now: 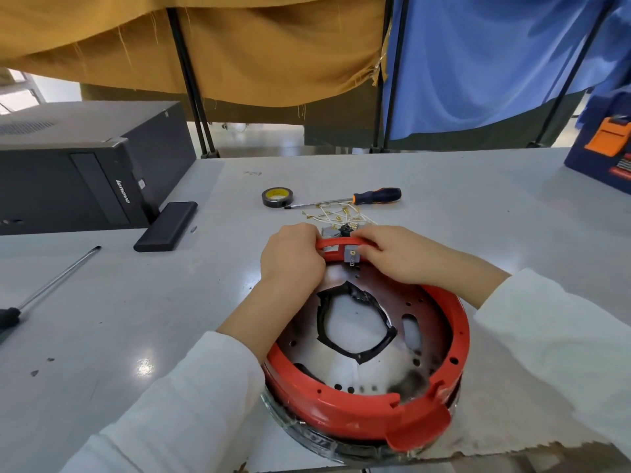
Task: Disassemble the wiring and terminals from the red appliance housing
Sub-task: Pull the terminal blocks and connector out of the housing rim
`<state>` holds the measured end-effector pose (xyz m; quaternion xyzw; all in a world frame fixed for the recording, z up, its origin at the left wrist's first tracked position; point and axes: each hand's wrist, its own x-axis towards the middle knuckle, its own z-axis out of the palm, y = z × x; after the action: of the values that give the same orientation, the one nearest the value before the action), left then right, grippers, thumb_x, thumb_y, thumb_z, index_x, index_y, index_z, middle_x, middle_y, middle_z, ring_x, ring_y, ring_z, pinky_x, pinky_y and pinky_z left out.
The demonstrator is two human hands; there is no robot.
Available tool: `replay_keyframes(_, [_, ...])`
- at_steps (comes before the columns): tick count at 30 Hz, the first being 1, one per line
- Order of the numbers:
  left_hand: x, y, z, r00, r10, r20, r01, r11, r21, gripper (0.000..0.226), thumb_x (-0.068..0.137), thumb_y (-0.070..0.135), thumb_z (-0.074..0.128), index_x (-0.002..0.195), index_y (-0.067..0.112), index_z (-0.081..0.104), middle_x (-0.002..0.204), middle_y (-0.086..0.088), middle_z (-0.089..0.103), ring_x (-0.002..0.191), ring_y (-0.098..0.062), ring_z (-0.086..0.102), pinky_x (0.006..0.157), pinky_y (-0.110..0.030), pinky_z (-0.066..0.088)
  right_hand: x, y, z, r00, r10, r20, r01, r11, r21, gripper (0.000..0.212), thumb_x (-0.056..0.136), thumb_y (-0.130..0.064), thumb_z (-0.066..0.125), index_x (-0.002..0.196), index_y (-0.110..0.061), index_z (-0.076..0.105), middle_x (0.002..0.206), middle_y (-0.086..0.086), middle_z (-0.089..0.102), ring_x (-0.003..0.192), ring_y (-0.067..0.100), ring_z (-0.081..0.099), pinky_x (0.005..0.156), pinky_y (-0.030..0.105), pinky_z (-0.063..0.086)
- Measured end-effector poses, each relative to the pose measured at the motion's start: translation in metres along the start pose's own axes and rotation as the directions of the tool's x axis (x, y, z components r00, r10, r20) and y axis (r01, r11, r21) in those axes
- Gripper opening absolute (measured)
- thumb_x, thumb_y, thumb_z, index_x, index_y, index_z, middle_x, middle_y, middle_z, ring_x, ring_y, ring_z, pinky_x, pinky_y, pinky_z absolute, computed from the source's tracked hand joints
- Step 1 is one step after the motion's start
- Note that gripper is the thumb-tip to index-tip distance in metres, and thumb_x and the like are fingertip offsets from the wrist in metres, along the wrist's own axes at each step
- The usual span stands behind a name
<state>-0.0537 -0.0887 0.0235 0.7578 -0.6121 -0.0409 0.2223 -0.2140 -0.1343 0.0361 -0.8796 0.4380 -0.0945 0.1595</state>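
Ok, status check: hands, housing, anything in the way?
Left hand and right hand both gripping far rim of red housing. Grey terminal block still seated between them. Loose wires lie behind; nothing blocking.

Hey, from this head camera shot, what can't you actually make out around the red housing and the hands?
- Head view: the left hand covers the red housing rim it grips, so its fingertips are hidden.
- The right hand hides the rim beside the grey terminal block.
- Loose wires with brass terminals: too small to count.
- Black-handled screwdriver: handle cut off by the left edge.
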Motion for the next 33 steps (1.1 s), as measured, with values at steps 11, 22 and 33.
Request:
replay_keyframes(11, [0.004,-0.001,-0.008,0.965,0.190,0.178,-0.209,0.973,0.095,0.026,0.094,0.029,0.045,0.113,0.016,0.055,0.113,-0.008,0.061,0.103,-0.029,0.057,0.083,-0.037,0.047,0.008,-0.008,0.008,0.986,-0.163,-0.030,0.160,0.983,-0.092,0.029,0.098,-0.023,0.039,0.121,-0.016,0.055,0.122,0.008,0.061,0.110,0.027,0.055,0.093,0.043,0.043])
replay_keyframes(22, [0.005,-0.002,0.008,0.967,0.252,0.039,-0.255,0.948,0.192,0.029,0.083,0.020,0.050,0.111,0.021,0.055,0.110,-0.004,0.062,0.099,-0.029,0.058,0.067,-0.029,0.035,0.013,-0.002,0.017,0.980,-0.177,-0.088,0.152,0.959,-0.241,0.038,0.099,-0.024,0.033,0.136,-0.019,0.041,0.133,0.004,0.053,0.118,0.026,0.051,0.093,0.041,0.043])
replay_keyframes(33, [0.008,0.004,0.012,0.982,0.175,-0.066,-0.152,0.953,0.262,0.023,0.077,0.021,0.053,0.098,0.025,0.062,0.093,-0.005,0.065,0.086,-0.031,0.061,0.058,-0.027,0.030,0.018,0.000,0.020,0.975,-0.188,-0.118,0.159,0.962,-0.224,0.030,0.098,-0.025,0.035,0.123,-0.021,0.051,0.118,0.004,0.061,0.108,0.027,0.055,0.084,0.042,0.046])
